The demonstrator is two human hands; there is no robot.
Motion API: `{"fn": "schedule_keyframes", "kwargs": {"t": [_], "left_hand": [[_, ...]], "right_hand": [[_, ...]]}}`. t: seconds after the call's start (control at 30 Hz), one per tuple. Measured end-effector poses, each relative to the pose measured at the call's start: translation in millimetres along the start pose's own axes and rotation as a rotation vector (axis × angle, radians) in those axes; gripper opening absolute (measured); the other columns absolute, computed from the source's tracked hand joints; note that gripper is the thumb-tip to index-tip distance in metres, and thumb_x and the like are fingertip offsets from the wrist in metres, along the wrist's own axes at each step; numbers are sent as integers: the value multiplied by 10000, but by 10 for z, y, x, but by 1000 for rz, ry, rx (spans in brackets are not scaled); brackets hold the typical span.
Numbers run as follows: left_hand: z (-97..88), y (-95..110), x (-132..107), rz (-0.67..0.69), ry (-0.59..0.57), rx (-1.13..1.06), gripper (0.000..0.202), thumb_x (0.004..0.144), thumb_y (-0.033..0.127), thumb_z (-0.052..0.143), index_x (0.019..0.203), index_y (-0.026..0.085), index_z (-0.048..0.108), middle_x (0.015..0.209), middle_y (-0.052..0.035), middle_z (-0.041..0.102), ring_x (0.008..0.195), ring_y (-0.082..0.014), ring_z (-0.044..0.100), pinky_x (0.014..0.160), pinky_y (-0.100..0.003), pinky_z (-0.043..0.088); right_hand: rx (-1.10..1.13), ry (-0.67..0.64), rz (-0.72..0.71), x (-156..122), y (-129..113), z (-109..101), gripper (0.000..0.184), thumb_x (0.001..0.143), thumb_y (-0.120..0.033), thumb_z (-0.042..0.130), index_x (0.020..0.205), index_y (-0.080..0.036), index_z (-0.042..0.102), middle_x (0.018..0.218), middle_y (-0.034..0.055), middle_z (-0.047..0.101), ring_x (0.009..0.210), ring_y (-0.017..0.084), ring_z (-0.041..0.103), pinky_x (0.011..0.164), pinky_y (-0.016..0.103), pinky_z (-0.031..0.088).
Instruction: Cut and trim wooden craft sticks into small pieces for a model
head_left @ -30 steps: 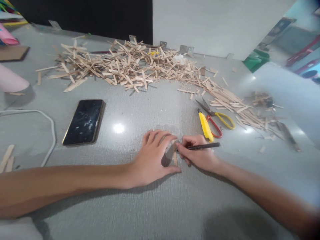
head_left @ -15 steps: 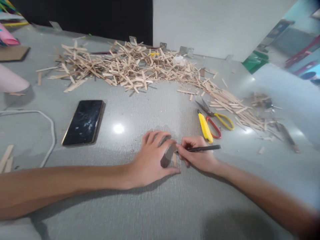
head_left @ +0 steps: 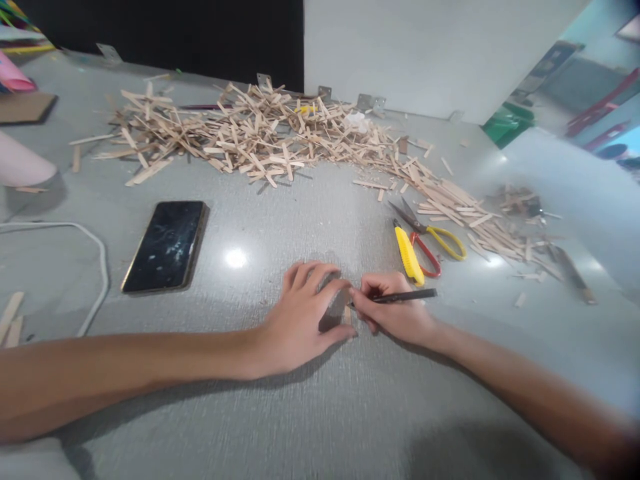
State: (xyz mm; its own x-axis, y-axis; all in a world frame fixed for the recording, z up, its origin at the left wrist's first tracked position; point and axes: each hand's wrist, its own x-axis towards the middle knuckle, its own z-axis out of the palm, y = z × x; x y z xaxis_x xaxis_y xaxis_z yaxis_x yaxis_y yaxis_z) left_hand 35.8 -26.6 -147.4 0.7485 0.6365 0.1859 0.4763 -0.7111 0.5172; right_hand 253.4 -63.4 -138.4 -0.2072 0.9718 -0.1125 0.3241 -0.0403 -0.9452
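My left hand (head_left: pixel 300 320) rests on the grey table, thumb and forefinger closed on a short wooden stick (head_left: pixel 347 315) that lies flat between both hands. My right hand (head_left: pixel 395 313) is closed on a thin black pen (head_left: pixel 400 296), whose tip touches the stick near the left forefinger. The stick is mostly hidden by my fingers.
A big heap of wooden sticks (head_left: pixel 250 133) spreads along the back and trails off to the right. Yellow-handled scissors (head_left: pixel 433 237) and a yellow cutter (head_left: pixel 409 255) lie just beyond my right hand. A black phone (head_left: pixel 166 245) and a white cable (head_left: pixel 75 230) lie to the left.
Both hands stay on the stick; less of the stick shows between them now. The pen tip has hardly shifted.
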Motion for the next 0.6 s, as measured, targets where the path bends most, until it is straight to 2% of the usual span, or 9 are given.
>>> {"fn": "schedule_keyframes", "kwargs": {"t": [0.1,0.37,0.6], "left_hand": [[0,3,4,-14,-9,-3,604,890,534,808,1349,209,589,1438,-131,546,1367,-375,435,1146,-615,342],[1,14,6,-27,-13,-7,632,885,570,797,1359,215,580,1441,-133,546,1377,-384,434,1154,-630,339],[12,-2,1,-15,5,-1,618,876,556,809,1345,222,582,1441,-126,543,1367,-375,443,1152,-618,341]], "right_hand": [[-20,-4,4,1,-1,-4,380,1001,-316,642,655,-208,528,462,-63,548,367,84,540,379,176,387],[-8,-10,-12,5,1,-9,372,990,-286,653,648,-204,530,467,-64,547,367,88,570,377,167,416],[-14,-6,3,11,-21,-9,366,980,-264,660,641,-199,535,457,-67,541,346,73,548,351,148,377]]}}
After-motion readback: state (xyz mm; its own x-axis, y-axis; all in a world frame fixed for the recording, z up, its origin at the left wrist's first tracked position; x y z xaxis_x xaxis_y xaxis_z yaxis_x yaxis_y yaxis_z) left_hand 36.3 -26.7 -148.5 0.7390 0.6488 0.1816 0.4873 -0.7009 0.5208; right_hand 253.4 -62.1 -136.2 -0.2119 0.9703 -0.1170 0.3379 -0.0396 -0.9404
